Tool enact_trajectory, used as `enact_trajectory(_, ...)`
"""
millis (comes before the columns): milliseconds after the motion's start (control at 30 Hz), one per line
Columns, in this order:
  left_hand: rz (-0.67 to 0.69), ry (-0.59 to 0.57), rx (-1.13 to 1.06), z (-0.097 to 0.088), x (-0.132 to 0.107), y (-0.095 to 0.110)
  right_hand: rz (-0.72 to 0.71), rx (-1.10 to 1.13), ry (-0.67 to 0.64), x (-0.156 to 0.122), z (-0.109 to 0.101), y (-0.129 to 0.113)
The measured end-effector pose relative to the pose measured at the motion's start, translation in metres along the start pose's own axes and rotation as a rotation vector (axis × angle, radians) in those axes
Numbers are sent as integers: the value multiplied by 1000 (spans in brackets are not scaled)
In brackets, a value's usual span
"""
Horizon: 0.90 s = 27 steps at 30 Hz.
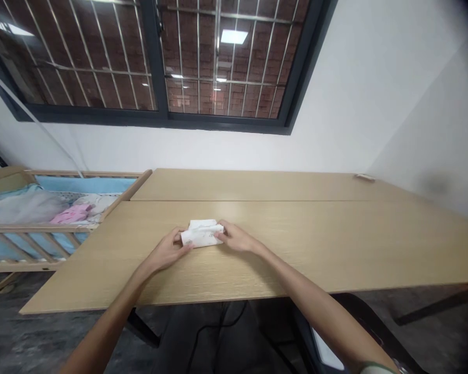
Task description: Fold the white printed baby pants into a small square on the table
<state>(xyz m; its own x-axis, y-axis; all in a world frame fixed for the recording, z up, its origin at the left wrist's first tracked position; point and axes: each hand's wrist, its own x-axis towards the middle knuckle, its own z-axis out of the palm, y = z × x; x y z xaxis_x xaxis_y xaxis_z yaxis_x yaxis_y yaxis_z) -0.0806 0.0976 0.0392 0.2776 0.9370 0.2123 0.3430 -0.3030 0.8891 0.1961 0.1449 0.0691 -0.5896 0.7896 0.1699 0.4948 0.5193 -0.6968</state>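
Note:
A small white piece of folded paper or tissue [202,236], with a few faint dark marks, is held low over the wooden table [315,234]. A second white flap shows behind its upper edge. My left hand [170,250] grips its left end, fingers behind and thumb along the lower left corner. At the opposite end, my right hand [233,237] pinches it between thumb and fingers. Whether the paper's underside rests on the tabletop, I cannot tell.
Left of the table stands a wooden crib [42,228] with blue lining and pink and white cloth. A small flat white object [364,177] lies at the table's far right. Behind is a white wall with a barred window [226,121]. Black cables [218,326] hang below.

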Motion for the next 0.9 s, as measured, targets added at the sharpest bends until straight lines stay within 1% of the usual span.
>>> enact_trajectory(100, -43, 124, 15, 1, 24, -15, 84, 18, 130, 20, 4, 12)
enact_trajectory(167, -77, 207, 89, 3, 39, -23, 137, 19, 212, 32, 8, 19)
enact_trajectory(267, -116, 287, 200, 8, 59, -30, 214, -9, 305, 45, 15, 30)
enact_trajectory(367, -145, 335, 320, 14, 70, -37, 293, -56, 335, 50, 20, 40)
enact_trajectory(467, -147, 345, 411, 17, 70, -40, 359, -132, 348, 48, 22, 44)
enact_trajectory(500, -139, 354, 436, 18, 69, -39, 350, -177, 371, 46, 22, 43)
enact_trajectory(533, -128, 365, 458, 19, 67, -37, 311, -235, 402, 44, 23, 39)
enact_trajectory(600, -63, 375, 501, 24, 64, -31, 145, -362, 430, 41, 25, 29)
enact_trajectory(633, -7, 355, 526, 28, 62, -27, 37, -417, 399, 39, 27, 23)
enact_trajectory(667, 52, 314, 552, 33, 61, -23, -63, -461, 333, 38, 30, 17)
enact_trajectory(700, 101, 257, 581, 38, 60, -20, -142, -492, 244, 38, 33, 11)
enact_trajectory(733, 122, 194, 614, 44, 60, -19, -190, -514, 147, 38, 37, 7)
enact_trajectory(800, 78, 88, 671, 52, 58, -19, -200, -539, -3, 37, 41, 4)
enact_trajectory(833, 36, 60, 694, 55, 57, -22, -183, -543, -43, 37, 42, 4)
enact_trajectory(900, -24, 41, 736, 54, 53, -30, -142, -532, -66, 34, 40, 9)
